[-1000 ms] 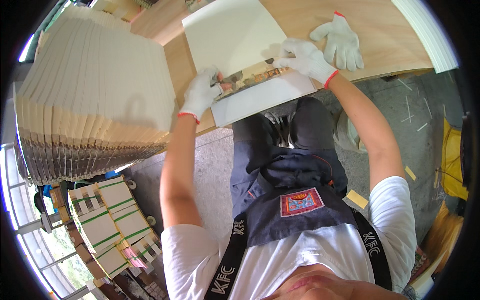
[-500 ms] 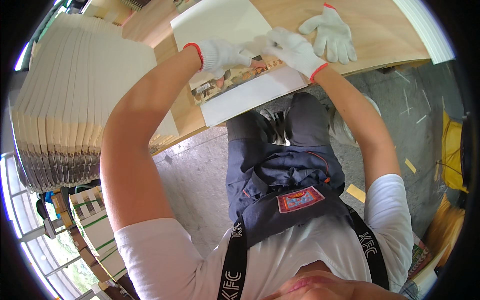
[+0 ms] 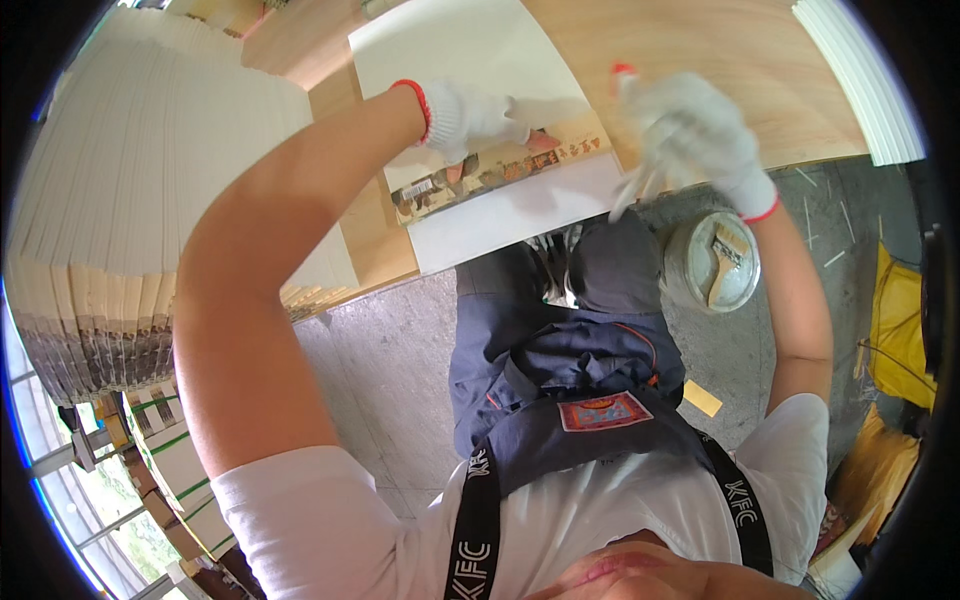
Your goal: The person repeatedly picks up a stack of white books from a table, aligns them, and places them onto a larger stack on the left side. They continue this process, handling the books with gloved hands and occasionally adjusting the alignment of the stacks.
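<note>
My left hand (image 3: 478, 122), in a white knit glove with a red cuff and some bare fingertips, lies on a pale sheet (image 3: 450, 55). Its thumb and finger are spread, touching the printed picture strip (image 3: 490, 183) along the sheet's near edge. A plain white sheet (image 3: 520, 213) shows below that strip, at the table edge. My right hand (image 3: 705, 130), gloved alike, is smeared by motion over the table to the right. It appears to grip a loose white glove (image 3: 628, 85), whose red-trimmed end sticks out at the upper left; the fingers partly blend together.
A tall fanned stack of sheets (image 3: 150, 170) fills the left side. White boards (image 3: 860, 80) stand at the right end of the wooden table (image 3: 770, 60). On the floor by my knee is a bucket (image 3: 690, 275) with a brush (image 3: 722, 265) across its top.
My right hand has left the sheet and moved right to the loose glove, which has shifted left and nearer. My left hand stays on the printed strip. The bucket has come into fuller view.
</note>
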A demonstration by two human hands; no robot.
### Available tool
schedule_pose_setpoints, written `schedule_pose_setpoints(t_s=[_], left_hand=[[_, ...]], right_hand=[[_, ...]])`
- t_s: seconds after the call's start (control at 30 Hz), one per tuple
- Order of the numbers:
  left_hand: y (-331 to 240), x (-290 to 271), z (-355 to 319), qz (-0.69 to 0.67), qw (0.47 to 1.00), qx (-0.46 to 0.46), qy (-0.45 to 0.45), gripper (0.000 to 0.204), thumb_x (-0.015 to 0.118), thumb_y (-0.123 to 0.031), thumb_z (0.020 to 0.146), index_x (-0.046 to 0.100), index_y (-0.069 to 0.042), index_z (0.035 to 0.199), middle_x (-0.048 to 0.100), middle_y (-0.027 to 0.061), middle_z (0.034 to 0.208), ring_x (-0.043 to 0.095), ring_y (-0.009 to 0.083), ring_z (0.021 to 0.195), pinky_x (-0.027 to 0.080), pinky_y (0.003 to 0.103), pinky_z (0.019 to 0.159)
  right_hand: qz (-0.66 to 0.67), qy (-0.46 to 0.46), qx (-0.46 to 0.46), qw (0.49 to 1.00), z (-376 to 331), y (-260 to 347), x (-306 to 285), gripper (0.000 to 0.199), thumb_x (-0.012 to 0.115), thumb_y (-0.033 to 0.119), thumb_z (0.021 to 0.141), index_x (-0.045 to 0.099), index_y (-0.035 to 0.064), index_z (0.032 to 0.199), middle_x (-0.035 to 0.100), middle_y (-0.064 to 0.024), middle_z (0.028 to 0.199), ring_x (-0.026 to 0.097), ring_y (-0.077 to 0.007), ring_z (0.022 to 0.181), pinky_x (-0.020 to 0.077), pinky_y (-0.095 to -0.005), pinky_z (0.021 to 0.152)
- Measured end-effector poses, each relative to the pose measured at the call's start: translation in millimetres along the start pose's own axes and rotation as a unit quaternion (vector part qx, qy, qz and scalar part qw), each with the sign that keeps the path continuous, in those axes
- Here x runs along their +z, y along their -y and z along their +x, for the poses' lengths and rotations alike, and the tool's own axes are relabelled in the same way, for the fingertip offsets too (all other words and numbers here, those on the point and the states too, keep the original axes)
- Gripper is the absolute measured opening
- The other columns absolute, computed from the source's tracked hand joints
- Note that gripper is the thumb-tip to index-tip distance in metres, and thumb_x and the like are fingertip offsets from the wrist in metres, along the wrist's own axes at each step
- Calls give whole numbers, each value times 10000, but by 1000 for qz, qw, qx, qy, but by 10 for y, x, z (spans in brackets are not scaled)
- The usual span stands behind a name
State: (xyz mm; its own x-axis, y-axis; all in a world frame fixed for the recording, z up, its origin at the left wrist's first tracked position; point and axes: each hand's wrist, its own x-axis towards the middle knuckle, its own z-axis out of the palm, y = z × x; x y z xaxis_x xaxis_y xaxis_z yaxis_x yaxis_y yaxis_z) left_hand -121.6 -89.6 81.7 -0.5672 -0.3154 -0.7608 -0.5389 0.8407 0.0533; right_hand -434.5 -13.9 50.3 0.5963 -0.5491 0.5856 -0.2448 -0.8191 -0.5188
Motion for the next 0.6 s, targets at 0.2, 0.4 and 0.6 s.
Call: schedule_pose_setpoints(t_s=[0.2,0.4,0.6], left_hand=[[-9,-5,-58,17,996,48,-80,1206,888,-32,579,295,-417,1557,478,90,1476,511,342,1290,467,467,1027],[180,248,224,15,979,124,-159,1248,874,10,580,256,-450,1563,477,51,1484,476,321,1331,445,460,1069],[-118,32,-87,-21,995,37,-93,1201,834,36,638,256,-501,1544,466,34,1502,484,312,1326,464,445,1049]], right_hand=[[-291,101,-92,947,145,-37,786,370,604,147,808,666,186,1171,645,-20,1093,644,-237,978,537,-385,800],[-201,196,-26,959,856,522,2219,276,603,248,825,647,123,1066,601,-17,1005,612,-223,881,537,-391,743],[-258,89,-73,959,1080,549,2846,187,609,211,838,656,46,910,645,-82,931,672,-254,835,554,-396,558]])
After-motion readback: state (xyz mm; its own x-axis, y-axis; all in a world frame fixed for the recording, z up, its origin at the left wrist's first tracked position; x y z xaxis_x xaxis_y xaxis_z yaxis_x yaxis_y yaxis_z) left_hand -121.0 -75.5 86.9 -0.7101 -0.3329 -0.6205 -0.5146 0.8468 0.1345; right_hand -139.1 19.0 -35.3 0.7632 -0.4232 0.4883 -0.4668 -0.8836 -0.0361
